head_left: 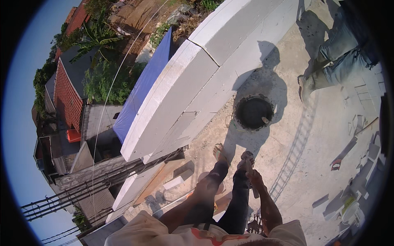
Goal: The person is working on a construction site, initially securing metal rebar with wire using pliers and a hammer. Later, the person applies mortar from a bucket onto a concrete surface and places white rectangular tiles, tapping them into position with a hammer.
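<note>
My right hand (pixel 255 178) is closed round a long, narrow tool (pixel 255 191) in front of my right leg; its exact kind is not clear. My left hand (pixel 201 187) is down by my left knee, blurred, and its fingers cannot be made out. Ahead of my feet is a round, dark opening or tub (pixel 253 112) with a rough rim, and a small pale object (pixel 265 120) lies at its right side. To the left runs a low wall of large white blocks (pixel 180 94), with thin joints between them. My shadow falls over the round opening and the wall.
A person in jeans (pixel 342 61) is at upper right. A saw with a red handle (pixel 336 165) lies on the dusty floor (pixel 295 164), near several block offcuts (pixel 349 205). Beyond the wall are a blue tarp (pixel 143 90), a drop, roofs and black cables (pixel 82 194).
</note>
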`<state>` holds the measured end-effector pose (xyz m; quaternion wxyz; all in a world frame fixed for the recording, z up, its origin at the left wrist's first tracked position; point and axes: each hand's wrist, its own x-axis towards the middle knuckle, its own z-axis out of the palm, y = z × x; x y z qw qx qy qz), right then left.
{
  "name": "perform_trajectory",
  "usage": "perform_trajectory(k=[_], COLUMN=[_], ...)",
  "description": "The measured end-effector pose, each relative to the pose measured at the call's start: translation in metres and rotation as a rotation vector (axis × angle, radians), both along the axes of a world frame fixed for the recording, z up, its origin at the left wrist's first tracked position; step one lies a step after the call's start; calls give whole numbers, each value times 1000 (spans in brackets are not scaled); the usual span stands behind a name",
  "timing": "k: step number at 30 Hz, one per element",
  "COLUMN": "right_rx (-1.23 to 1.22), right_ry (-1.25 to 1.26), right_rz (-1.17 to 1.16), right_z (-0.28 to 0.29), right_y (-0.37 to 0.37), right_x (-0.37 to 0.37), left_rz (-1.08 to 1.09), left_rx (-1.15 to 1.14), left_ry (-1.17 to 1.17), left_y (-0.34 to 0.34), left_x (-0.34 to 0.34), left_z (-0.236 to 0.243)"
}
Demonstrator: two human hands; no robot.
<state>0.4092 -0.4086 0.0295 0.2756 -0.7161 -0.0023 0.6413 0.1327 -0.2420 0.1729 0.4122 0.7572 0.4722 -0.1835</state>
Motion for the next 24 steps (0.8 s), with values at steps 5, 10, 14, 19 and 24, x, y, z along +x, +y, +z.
perform_trajectory(k=[5, 10, 14, 19, 24], right_rx=[-98, 46, 270, 547, 696], right_ry=[-162, -306, -588, -899, -1290], right_rz=[-79, -93, -6, 118, 384], right_z=[169, 277, 360, 407, 414], right_y=[-15, 18, 103, 227, 321], right_x=[36, 75, 96, 130, 182], left_rz=[13, 25, 9, -78, -88], left_rx=[318, 892, 842, 198, 4], left_ry=[-404, -549, -404, -258, -239], left_y=[135, 258, 353, 432, 443], left_x=[99, 140, 153, 173, 186], left_z=[114, 229, 234, 194, 191])
